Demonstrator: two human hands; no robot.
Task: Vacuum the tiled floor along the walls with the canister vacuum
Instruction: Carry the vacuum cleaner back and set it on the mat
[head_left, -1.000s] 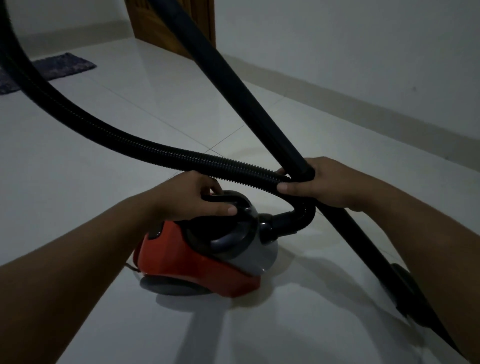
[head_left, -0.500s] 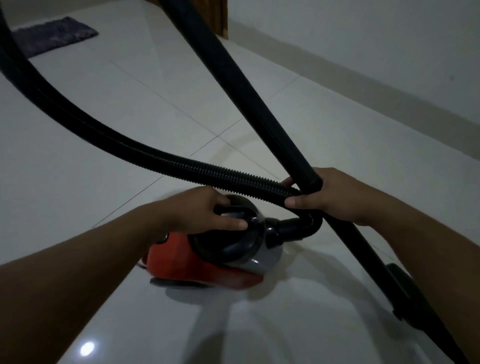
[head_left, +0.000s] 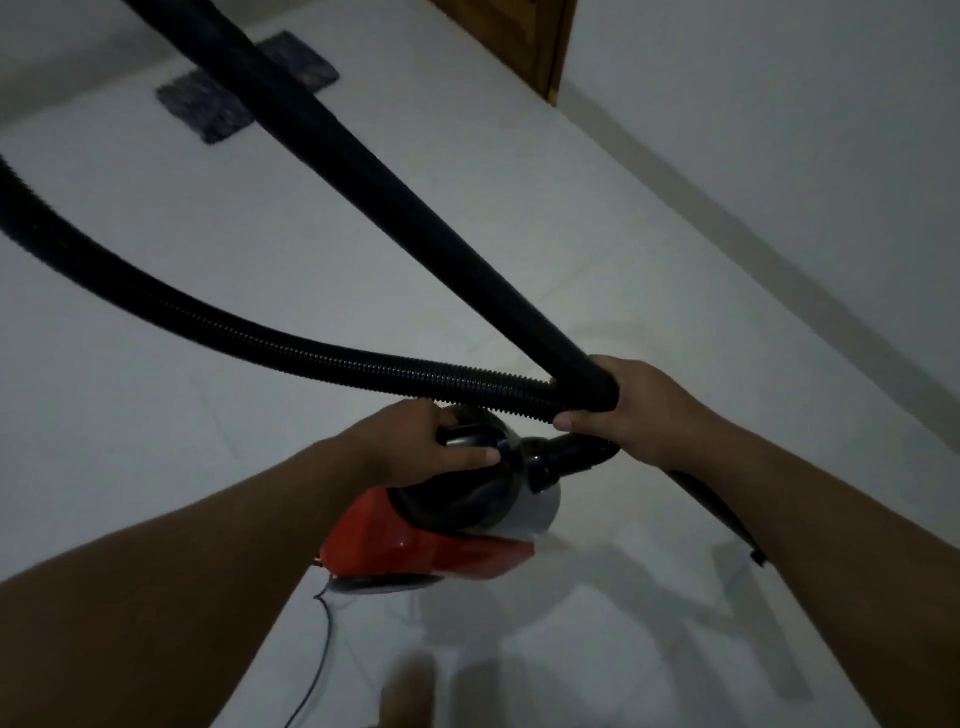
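A red and grey canister vacuum hangs just above the white tiled floor. My left hand grips the black carry handle on its top. My right hand holds the black wand and the ribbed hose together where they cross. The wand slants from the upper left down past my right wrist; its lower end shows under my right forearm. The floor head is hidden.
The wall and its baseboard run along the right side. A wooden door frame stands at the top. A dark mat lies far left on the floor. A thin power cord trails from the vacuum's rear. A blurred foot shows at the bottom.
The view has tilted down and swung, so the mat and door now show higher up. The vacuum has come up off the floor in my left hand. Both grips are unchanged.
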